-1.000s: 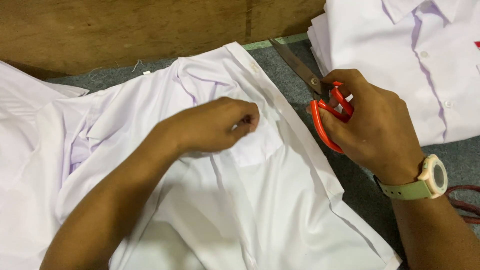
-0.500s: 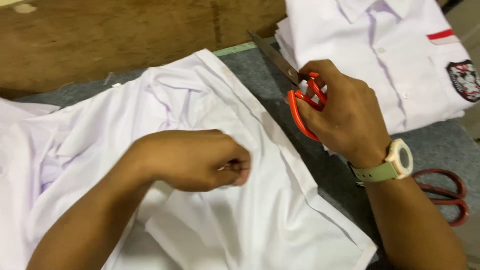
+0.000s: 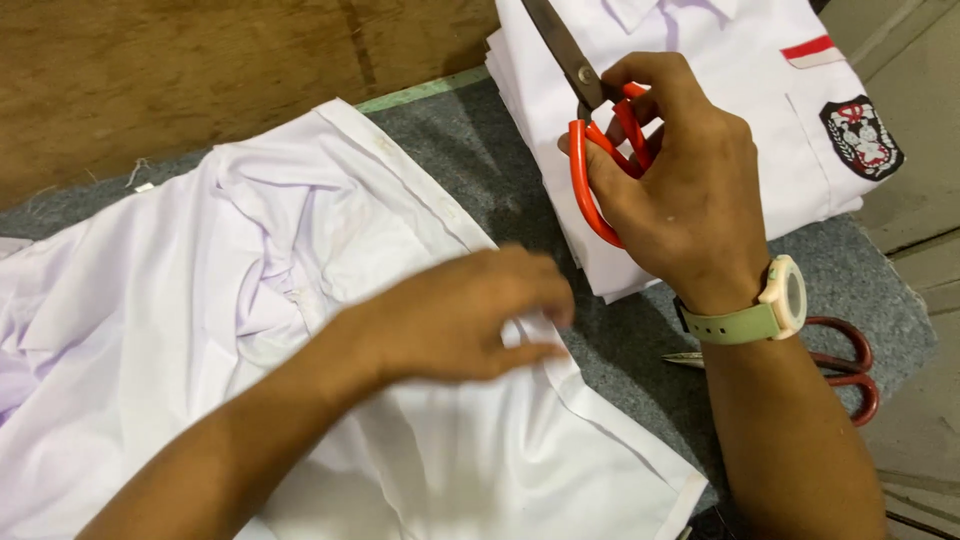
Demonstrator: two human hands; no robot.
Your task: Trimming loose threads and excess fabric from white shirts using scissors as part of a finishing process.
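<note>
Scissors [image 3: 600,150] with orange handles stay gripped in your right hand [image 3: 680,190], now over the folded shirt stack [image 3: 740,110] at the table's far edge. Your left hand [image 3: 460,315] has slid toward the white shirt's [image 3: 300,300] near hem, fingers pinching fabric.

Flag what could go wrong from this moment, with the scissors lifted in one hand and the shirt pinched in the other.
1. The right hand holds the orange-handled scissors over the folded shirt stack; the blades could snag or nick it.
2. The left hand pinches the open white shirt near its edge; a careless cut there might catch the fingers.
3. The dark red scissors lie near the table edge, beside the right forearm, and could get knocked off.
</note>
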